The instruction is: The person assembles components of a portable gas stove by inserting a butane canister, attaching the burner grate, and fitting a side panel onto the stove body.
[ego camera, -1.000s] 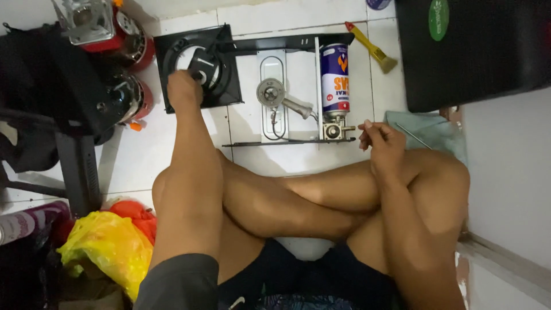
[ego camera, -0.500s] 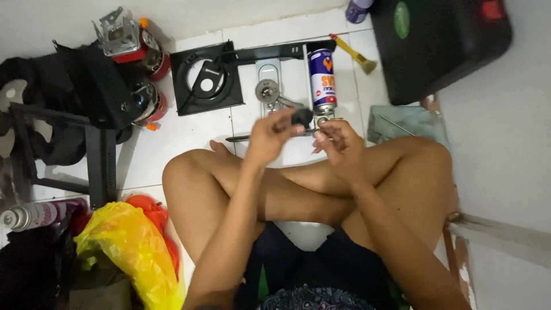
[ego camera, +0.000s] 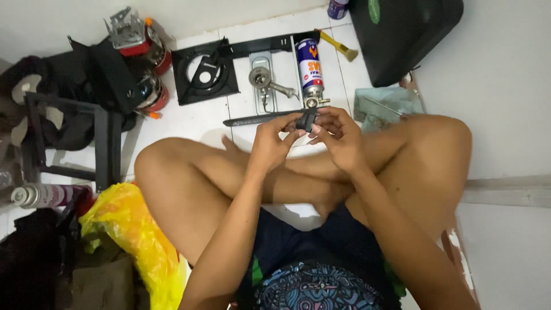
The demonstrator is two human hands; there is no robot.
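Black knob (ego camera: 307,119) pinched between both hands above crossed legs, close under eyes for fiddly work; left hand (ego camera: 268,143) steadies one end; right hand (ego camera: 340,136) fingertips grip other; gas canister (ego camera: 309,70) and stove frame (ego camera: 229,63) lie within reach on floor.
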